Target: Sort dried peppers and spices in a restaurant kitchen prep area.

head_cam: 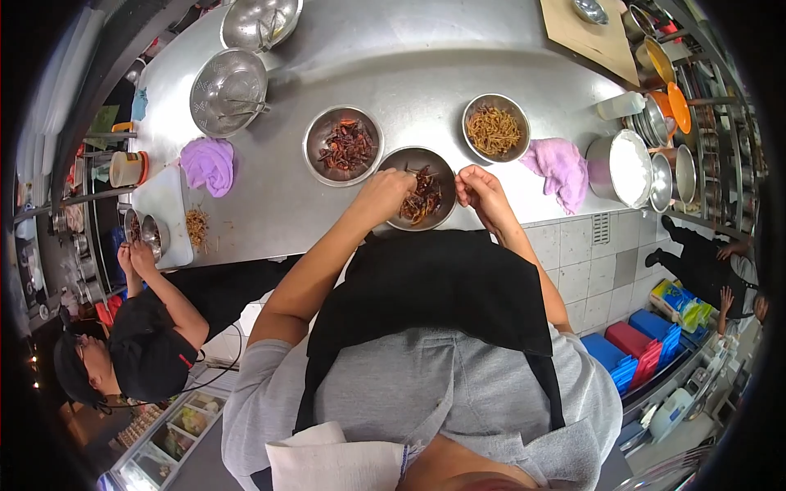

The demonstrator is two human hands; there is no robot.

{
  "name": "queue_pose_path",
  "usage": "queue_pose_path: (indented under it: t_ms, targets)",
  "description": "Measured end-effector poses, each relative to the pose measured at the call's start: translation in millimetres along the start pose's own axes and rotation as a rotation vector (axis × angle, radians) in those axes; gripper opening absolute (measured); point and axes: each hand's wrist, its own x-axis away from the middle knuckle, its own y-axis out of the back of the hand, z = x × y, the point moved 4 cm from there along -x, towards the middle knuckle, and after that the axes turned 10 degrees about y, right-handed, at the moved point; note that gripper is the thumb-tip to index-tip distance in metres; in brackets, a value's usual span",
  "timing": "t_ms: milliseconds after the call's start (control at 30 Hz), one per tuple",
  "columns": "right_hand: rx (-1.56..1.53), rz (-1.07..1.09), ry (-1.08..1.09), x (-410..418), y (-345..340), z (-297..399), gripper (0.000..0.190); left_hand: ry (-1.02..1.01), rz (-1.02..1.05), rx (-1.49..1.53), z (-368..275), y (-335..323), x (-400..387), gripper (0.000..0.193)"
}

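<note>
A steel bowl [442, 212] with dried red chillies [424, 199] stands at the table's front edge, right before me. My left hand [392, 189] reaches over its left side, fingertips down at the chillies; whether they pinch one is hidden. Beside the right rim is my right hand [482, 187], its fingers curled and thumb close to the index finger. Anything small between them cannot be made out. Up and to the left, a second steel bowl [313, 144] has more dried chillies [349, 146]. Thin yellow-brown stems [493, 131] fill a third steel bowl [471, 109] at upper right.
Purple cloths lie at left [207, 166] and right [559, 172]. A steel colander [215, 92] stands at upper left. A co-worker's hands [138, 258] are at small bowls [152, 236] by a white board [169, 202]. A large pot [605, 169] of white contents stands right.
</note>
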Motion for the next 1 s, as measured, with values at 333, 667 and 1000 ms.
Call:
queue_pose_path:
  t_ms: [333,667,1000]
  targets:
    - [0.097,0.037,-0.031,-4.1,-13.0,-1.3,0.018,-0.012,0.044,-0.142,-6.6,-12.7,3.0,0.016]
    - [0.312,0.18,-0.008,-0.4,-24.0,2.5,0.013,0.346,0.214,0.819,-6.8,9.3,26.9,0.015]
    - [0.748,0.288,0.105,-1.3,-53.0,-2.3,0.008,0.43,0.253,1.081,-15.7,3.6,36.6,0.016]
